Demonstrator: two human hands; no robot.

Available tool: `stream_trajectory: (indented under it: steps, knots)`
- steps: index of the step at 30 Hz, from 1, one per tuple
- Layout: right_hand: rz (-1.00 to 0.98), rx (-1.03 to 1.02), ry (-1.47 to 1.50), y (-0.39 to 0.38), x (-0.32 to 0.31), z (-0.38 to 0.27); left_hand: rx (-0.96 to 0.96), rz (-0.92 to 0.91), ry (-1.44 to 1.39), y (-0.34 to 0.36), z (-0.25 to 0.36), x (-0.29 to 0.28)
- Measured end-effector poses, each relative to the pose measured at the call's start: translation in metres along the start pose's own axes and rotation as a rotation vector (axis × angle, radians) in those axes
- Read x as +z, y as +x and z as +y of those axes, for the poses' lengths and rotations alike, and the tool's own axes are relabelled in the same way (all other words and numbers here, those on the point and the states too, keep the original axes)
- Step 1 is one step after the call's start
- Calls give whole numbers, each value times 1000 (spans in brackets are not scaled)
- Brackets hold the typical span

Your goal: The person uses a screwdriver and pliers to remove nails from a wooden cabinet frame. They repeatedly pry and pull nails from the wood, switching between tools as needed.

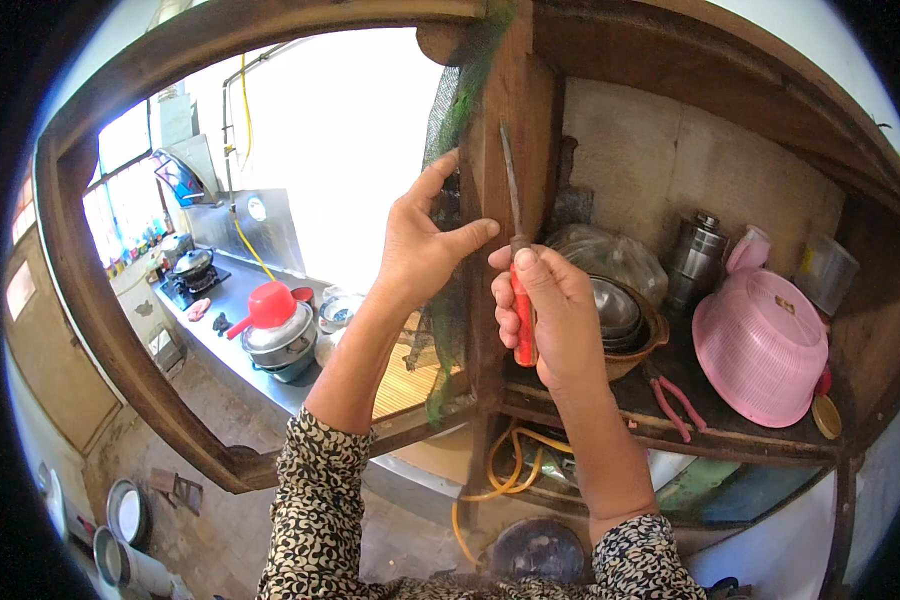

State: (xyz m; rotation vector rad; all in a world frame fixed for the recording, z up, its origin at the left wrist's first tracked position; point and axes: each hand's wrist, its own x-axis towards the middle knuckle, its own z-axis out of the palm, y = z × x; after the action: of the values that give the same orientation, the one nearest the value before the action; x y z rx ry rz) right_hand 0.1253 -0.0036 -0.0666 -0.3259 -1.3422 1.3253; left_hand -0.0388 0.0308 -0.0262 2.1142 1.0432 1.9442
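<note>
My right hand [550, 300] is closed around the red handle of a long screwdriver [514, 185], which points upward against or close to the wooden post [500, 80]. My left hand [410, 245] is spread at the post's left side, thumb reaching onto the wood and index finger up at the green and dark mesh [458, 110] along the cabinet's opening; its other fingers are partly hidden. Pink-handled pliers [675, 410] lie on the dark shelf below my right hand.
The cabinet holds a pink plastic basket [760, 340], steel canister [698, 260], bowls [620, 310] and a bag [610, 255]. Through the wooden frame [150, 400] are a steel counter [210, 340], pots [275, 350] and a stove [190, 285]. A yellow hose [515, 485] hangs below; basins [125, 515] sit lower left.
</note>
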Motion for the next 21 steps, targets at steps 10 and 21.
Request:
stream_trajectory:
  steps: [10,21]
  knots:
    - [-47,28,189,-4,10,1,-41,0,-10,-1,12,-1]
    - [-48,96,472,-14,40,-7,11,19,27,1,-3,0]
